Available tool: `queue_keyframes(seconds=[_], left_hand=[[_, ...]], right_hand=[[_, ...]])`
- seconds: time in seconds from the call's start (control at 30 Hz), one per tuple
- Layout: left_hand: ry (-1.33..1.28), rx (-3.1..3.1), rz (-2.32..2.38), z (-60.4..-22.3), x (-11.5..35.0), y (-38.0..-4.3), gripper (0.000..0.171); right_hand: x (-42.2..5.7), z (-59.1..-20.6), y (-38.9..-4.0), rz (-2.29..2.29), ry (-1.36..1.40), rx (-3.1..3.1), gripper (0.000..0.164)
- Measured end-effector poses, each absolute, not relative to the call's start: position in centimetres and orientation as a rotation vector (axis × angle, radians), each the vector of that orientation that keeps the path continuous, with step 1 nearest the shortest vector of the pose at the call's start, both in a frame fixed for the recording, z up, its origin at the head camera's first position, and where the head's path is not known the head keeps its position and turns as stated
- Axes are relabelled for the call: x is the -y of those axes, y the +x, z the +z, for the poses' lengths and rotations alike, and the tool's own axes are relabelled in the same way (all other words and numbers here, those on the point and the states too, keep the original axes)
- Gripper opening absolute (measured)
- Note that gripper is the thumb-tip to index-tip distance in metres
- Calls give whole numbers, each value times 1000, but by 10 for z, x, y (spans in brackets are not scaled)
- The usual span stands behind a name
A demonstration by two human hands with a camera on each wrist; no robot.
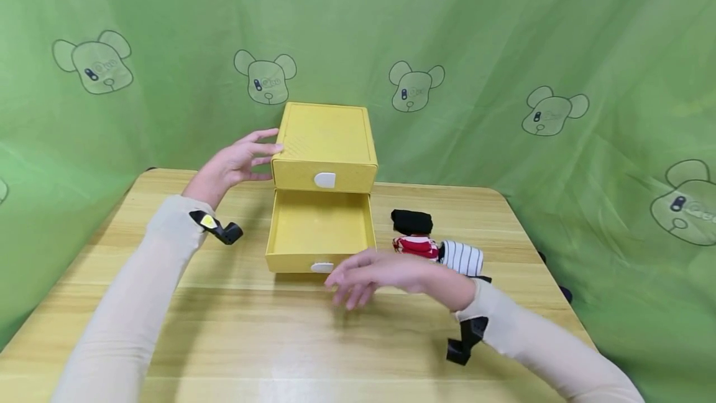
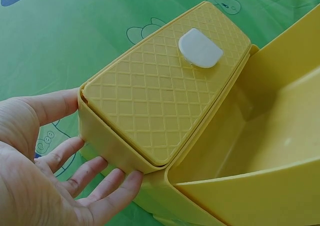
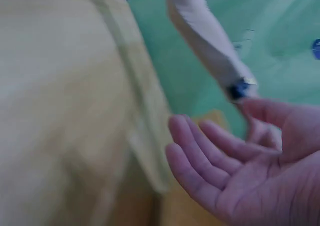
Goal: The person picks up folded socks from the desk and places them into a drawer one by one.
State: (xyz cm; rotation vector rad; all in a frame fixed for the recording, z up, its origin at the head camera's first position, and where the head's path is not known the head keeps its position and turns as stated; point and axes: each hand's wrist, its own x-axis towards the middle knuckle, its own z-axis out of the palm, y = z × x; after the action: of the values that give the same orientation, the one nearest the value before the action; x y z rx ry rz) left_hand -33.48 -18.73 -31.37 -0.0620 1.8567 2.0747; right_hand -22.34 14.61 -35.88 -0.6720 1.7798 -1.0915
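A yellow two-drawer cabinet stands at the back of the table. Its lower drawer is pulled out and has nothing inside; the upper drawer, with a diamond pattern and a white knob, is closed. My left hand rests with fingertips on the cabinet's left side, thumb at the top edge. In front of the lower drawer's right front corner hovers my right hand, its fingers loosely bent and holding nothing. The drawer's white handle is just left of those fingertips.
Right of the cabinet lie a rolled black cloth, a red patterned cloth roll and a white striped roll, the latter two partly behind my right hand. Green curtain surrounds the wooden table at the back and sides.
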Motion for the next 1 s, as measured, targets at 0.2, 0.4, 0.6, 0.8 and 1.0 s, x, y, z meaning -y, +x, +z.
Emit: queue_keyframes(seconds=[0.2, 0.4, 0.6, 0.8, 1.0], left_hand=[[-47, -1871, 2070, -315, 188, -336, 74], [-51, -1862, 2075, -316, 189, -337, 73], [-62, -1863, 2073, -314, 189, -338, 75], [-69, -1863, 2075, -314, 188, -338, 74], [-68, -1860, 2073, -314, 188, -338, 74]], right_hand=[[-175, -310, -247, -970, -935, -1963, 36], [-207, -294, -287, -850, -929, -2264, 24], [-229, -321, -326, -691, -838, -2413, 21], [-238, -362, -344, -471, -847, -2518, 26], [-241, -379, -340, -369, -785, -2575, 39]])
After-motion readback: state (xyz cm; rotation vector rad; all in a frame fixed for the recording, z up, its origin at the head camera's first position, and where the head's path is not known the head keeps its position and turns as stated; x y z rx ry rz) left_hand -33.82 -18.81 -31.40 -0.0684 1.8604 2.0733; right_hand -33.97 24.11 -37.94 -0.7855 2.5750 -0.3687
